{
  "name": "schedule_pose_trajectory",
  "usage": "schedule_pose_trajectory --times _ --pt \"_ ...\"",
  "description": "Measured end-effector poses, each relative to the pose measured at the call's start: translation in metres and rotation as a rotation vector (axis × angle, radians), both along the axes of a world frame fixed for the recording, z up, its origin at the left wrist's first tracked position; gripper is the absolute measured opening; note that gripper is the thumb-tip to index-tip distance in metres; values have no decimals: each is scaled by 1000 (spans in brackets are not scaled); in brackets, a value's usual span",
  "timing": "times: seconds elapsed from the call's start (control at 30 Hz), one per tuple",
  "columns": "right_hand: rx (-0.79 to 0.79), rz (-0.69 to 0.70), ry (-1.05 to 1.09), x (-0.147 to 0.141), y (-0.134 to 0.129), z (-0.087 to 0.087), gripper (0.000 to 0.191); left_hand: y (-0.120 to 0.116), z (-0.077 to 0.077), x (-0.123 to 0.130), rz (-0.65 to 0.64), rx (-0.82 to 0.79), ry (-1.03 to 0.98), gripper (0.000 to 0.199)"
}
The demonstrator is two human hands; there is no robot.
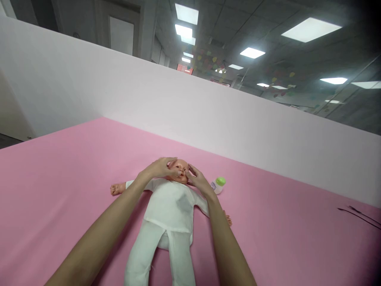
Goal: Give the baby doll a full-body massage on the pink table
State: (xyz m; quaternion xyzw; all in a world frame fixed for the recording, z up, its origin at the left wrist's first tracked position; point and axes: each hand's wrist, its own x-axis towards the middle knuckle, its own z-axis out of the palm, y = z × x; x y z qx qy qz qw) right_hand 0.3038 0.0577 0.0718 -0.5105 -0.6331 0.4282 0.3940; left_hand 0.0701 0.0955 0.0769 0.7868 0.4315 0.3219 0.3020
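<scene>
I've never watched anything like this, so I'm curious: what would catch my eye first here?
A baby doll in a white suit lies on its back on a pink surface, and that colour stands out at once. The person's left hand and right hand touch either side of its face. A small bottle with a green cap sits beside the doll's head, to the right in view.

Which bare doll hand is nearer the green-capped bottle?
The peach plastic hand at the view's right, near the green-capped white bottle; the other hand lies on the opposite side of the white-suited doll.
</scene>
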Motion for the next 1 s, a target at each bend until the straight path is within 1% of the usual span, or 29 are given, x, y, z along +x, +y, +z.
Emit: schedule_pose_trajectory --times 0.07,0.1,0.17,0.23,0.33,0.4,0.5,0.6,0.7,0.77,0.9,0.93,1.0 --pt "-40 80 -39 2 -4 6 94 -2 2 -1 -36 3 78 83" --pt "-58 98 -60 2 -5 7 105 -2 2 -2 -37 11 111 84" --pt "-69 75 -97 4 -5 6 117 -1 1 -2 -32 21 149 83" --pt "-65 67 -115 7 -2 2 115 2 -1 -5 -63 9 141 79" --pt "-37 139 -96 13 1 0 99 7 -2 -11 -147 -27 92 73" --pt "-36 164 -89 15 1 1 94 8 0 -15 -177 -43 85 71" --pt "-53 120 -121 9 -2 3 100 2 5 -12 -175 -27 120 68" --pt "-8 112 -142 1 -4 3 105 -7 8 -2 -108 50 194 66" --pt "0 90 -146 -1 -3 2 105 -8 6 3 -47 132 257 61" --pt "-34 75 -139 2 -3 3 105 -4 4 1 -67 124 248 58" --pt "-41 109 -86 8 -3 4 93 2 4 -9 -130 15 160 58" --pt "-41 111 -77 7 -3 4 94 2 6 -10 -129 3 149 59" --pt "-44 103 -80 5 -3 2 104 -2 8 -7 -104 27 158 61"
